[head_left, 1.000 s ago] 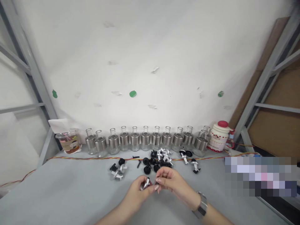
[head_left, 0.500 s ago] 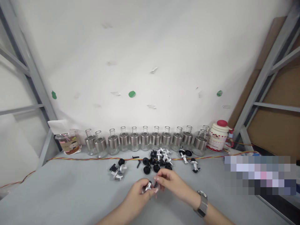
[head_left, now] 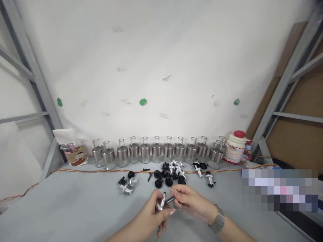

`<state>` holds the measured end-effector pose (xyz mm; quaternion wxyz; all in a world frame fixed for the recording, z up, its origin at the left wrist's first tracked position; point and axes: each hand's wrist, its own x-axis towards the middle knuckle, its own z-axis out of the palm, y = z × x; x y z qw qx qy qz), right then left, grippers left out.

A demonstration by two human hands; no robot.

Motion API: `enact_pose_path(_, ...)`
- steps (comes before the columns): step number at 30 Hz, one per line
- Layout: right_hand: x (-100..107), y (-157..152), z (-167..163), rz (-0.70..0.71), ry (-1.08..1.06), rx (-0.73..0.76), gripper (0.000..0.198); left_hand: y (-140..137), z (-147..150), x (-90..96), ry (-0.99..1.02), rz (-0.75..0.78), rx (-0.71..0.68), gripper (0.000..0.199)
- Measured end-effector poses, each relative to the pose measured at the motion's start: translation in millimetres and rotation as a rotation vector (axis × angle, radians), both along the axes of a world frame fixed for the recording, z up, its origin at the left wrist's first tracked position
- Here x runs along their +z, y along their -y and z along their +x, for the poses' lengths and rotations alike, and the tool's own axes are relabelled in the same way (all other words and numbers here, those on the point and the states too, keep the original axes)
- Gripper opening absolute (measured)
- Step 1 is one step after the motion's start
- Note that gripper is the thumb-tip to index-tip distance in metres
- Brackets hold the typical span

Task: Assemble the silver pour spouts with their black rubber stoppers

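Low at the centre, my left hand (head_left: 153, 211) is closed around a silver spout-like fitting (head_left: 162, 202), which stands tilted with a dark tip upward. Close beside it my right hand (head_left: 188, 201) pinches a small black tube-like piece (head_left: 170, 199) between thumb and fingers. The black piece points toward the silver fitting; whether their ends touch I cannot tell. Just beyond my hands lies a pile of silver and black fittings (head_left: 174, 168), with round black caps (head_left: 169, 182) at its near edge.
Glass bottles with steel sleeves (head_left: 145, 151) stand in a row along the wall. More fittings (head_left: 125, 185) lie at left, another (head_left: 210, 179) at right. A twisted cable (head_left: 101, 170) crosses the table. A plastic cup (head_left: 73, 155) and a cream jar (head_left: 235, 149) stand at the ends.
The silver fitting has turned more upright in my left hand, whose lower fingers have spread. My right hand has drawn slightly right, and the black piece now shows clearly, lying more level.
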<state>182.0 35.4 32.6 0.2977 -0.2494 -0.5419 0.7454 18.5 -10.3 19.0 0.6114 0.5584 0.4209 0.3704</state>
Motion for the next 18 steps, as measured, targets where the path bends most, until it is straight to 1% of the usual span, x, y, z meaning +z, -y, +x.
enact_pose_path(4,-1.1,0.3,-1.1,-0.01,-0.039,0.011,0.035,-0.7,-2.2,3.6,-0.033,0.031,-0.071,0.029)
enact_pose_path(8,-1.0,0.5,-2.5,0.015,0.011,0.017,0.036,-0.5,-3.7,3.0,-0.063,0.068,-0.064,0.027)
enact_pose_path(12,2.5,3.6,-4.8,0.015,0.003,0.0,0.038,3.2,-2.7,2.2,-0.093,0.104,-0.059,0.024)
enact_pose_path(15,4.6,5.8,-6.5,0.009,-0.005,-0.012,0.038,5.6,-3.2,5.9,-0.147,0.167,-0.052,0.023)
enact_pose_path(18,4.8,6.8,-7.6,0.006,-0.002,-0.014,0.037,6.0,-5.8,9.8,-0.245,0.269,-0.035,0.024)
